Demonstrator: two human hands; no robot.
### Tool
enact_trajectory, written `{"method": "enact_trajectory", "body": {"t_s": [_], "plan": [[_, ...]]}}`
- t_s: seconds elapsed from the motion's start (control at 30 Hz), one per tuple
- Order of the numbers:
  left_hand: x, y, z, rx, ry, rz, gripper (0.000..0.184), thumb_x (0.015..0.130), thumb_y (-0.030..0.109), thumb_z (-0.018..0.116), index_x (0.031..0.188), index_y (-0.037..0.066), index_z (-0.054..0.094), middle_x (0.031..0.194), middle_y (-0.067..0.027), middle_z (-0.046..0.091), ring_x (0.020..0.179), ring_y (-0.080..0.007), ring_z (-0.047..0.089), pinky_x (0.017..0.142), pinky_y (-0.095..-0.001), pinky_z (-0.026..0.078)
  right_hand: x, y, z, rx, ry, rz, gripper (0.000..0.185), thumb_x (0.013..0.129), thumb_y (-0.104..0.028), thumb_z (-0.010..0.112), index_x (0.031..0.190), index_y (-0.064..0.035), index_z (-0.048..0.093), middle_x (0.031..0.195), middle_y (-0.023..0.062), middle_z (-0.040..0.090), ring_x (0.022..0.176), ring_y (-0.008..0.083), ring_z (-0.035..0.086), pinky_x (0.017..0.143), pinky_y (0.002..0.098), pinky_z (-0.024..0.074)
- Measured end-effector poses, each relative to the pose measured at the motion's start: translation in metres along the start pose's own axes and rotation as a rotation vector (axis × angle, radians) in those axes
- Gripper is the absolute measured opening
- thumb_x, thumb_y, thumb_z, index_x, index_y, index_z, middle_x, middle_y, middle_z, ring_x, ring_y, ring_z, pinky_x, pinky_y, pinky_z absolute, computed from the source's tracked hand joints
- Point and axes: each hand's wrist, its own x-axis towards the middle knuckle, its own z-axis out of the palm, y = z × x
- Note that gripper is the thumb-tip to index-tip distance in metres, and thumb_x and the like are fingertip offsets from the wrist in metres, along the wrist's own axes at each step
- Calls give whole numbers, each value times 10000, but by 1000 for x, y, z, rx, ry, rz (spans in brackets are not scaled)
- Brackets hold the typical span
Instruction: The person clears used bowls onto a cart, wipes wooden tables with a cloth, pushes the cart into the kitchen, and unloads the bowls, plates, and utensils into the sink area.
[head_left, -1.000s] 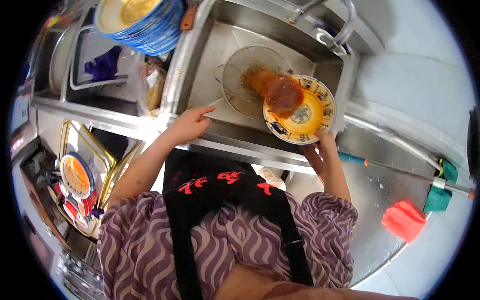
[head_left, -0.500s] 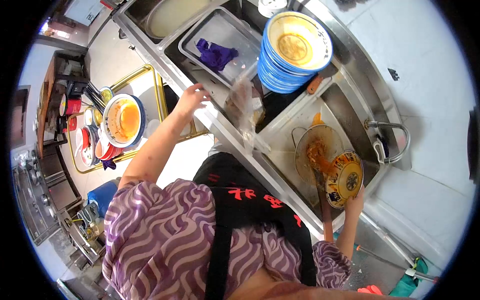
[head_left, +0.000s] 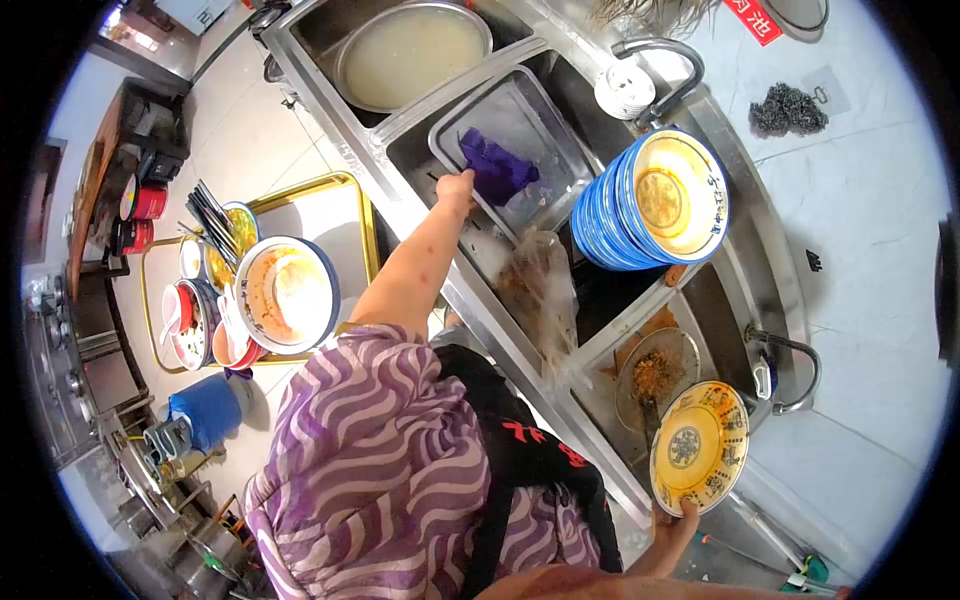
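My left hand (head_left: 457, 189) is at the near edge of a clear plastic tray (head_left: 553, 115) in the middle basin, its fingers closed at the corner of a crumpled purple cloth (head_left: 500, 168). My right hand (head_left: 676, 522) grips the rim of a yellow patterned bowl (head_left: 702, 447), its inside turned up toward me. Below and beyond this bowl, a round strainer (head_left: 682, 350) with reddish-brown food scraps (head_left: 656, 377) sits in the right basin. A tall stack of blue-and-white bowls (head_left: 622, 205) leans between the two basins.
A round pan of cloudy water (head_left: 415, 55) fills the far-left basin. A plastic bag (head_left: 545, 290) lies over the sink's front. Two curved faucets (head_left: 690, 70) rise behind. On my left, a gold-rimmed tray cart (head_left: 352, 215) carries dirty bowls (head_left: 288, 295) and chopsticks (head_left: 210, 215).
My left hand has reached from outside the sink to the purple cloth. My right hand has tilted the yellow bowl up and away from the strainer. The view has shifted.
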Motion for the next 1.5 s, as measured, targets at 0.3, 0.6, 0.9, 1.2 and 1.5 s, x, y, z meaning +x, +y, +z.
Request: {"method": "enact_trajectory", "body": {"t_s": [0.3,0.6,0.9,1.2,1.5], "plan": [[-36,89,-90,122,-93,421,361,764,257,574,790,-102,584,749,-170,606,603,-272,632,524,-363,533,-38,11,137,-142,-142,-92,499,702,9,568,1179,50,427,966,139,597,729,227,636,551,285,533],[19,174,-258,-557,-171,345,273,890,153,420,1108,1,480,1012,-147,582,891,-266,612,783,-404,545,-8,29,243,-310,-387,107,363,725,-6,551,1081,48,501,902,160,640,649,213,652,471,270,530],[135,177,-262,-773,-95,281,245,925,167,385,1023,10,545,954,-115,626,863,-234,626,810,-396,538,10,64,331,-367,-556,205,285,746,-27,531,1024,37,524,764,127,627,458,135,545,349,216,385],[57,144,-211,-565,-180,362,284,878,247,546,1067,37,515,905,-103,584,829,-215,583,746,-367,496,12,79,329,-318,-530,285,310,757,-25,530,1059,39,502,797,146,637,486,159,575,358,216,409],[3,73,-65,508,-477,660,371,798,156,523,1108,-42,570,947,-202,643,878,-258,639,787,-324,482,10,95,336,-383,-367,433,224,783,-56,539,989,30,535,743,110,625,460,147,536,370,227,396]]}}
